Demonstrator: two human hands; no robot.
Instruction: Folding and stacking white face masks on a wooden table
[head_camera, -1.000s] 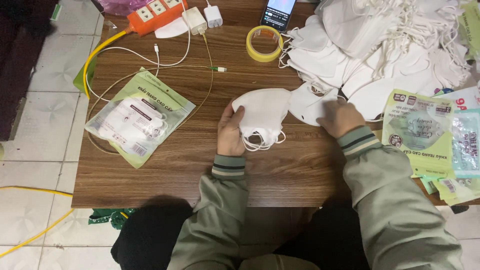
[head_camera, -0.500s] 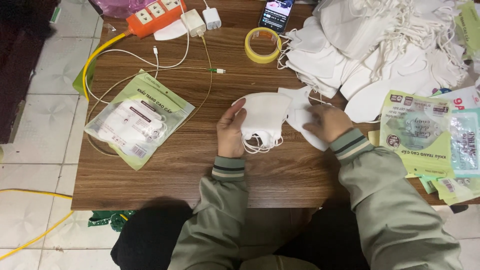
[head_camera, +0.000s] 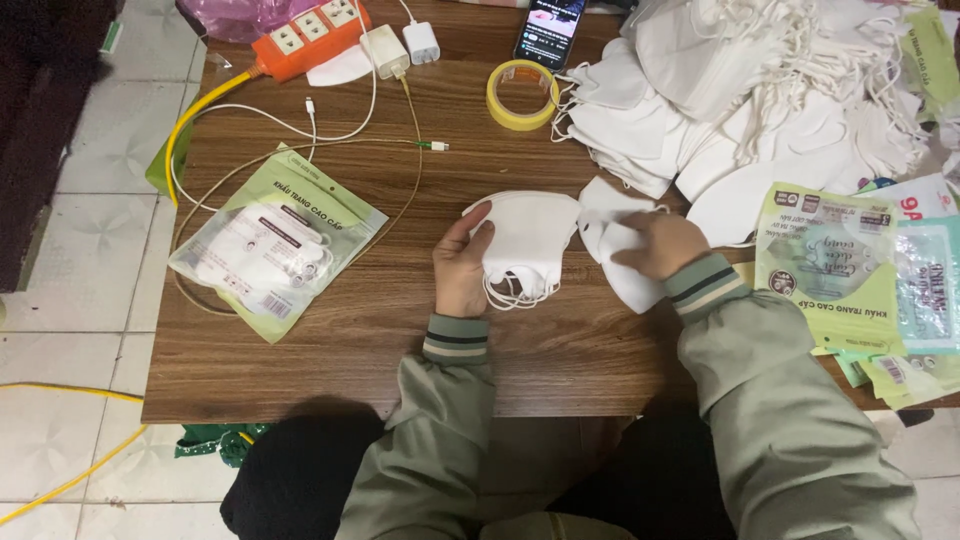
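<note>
Right now the person sits at the wooden surface (head_camera: 330, 330) with both sleeves resting on its near edge, which steadies the hands over the middle of the board. The left hand (head_camera: 462, 268) holds a small stack of white face masks (head_camera: 528, 238); its fingers (head_camera: 478, 222) curl up along the stack's left side and the thumb lies against the front, so the masks are pinched together and kept squared, ear loops hanging loose below. The stack lies flat on the wood just left of centre, touching that hand.

The right hand (head_camera: 655, 245) is pressed palm-down on a single white mask (head_camera: 612, 232) just beside the stack, fingers close together and bent over it, as if pinning it flat so it cannot slide. That mask lies at the foot of the big heap of loose masks (head_camera: 760, 100) filling the far right, close enough that the hand can draw from it without stretching.

To the right, near the elbow, lie flat green printed pouches (head_camera: 825, 255), overlapping one another. Well apart on the left lies a filled pouch (head_camera: 275, 240) with masks showing through its clear window, out of the hands' way. Along the far edge sit an orange power strip (head_camera: 310, 35) with chargers plugged in, white cables trailing over the wood, a roll of yellow tape (head_camera: 522, 95) and a phone (head_camera: 550, 28).
</note>
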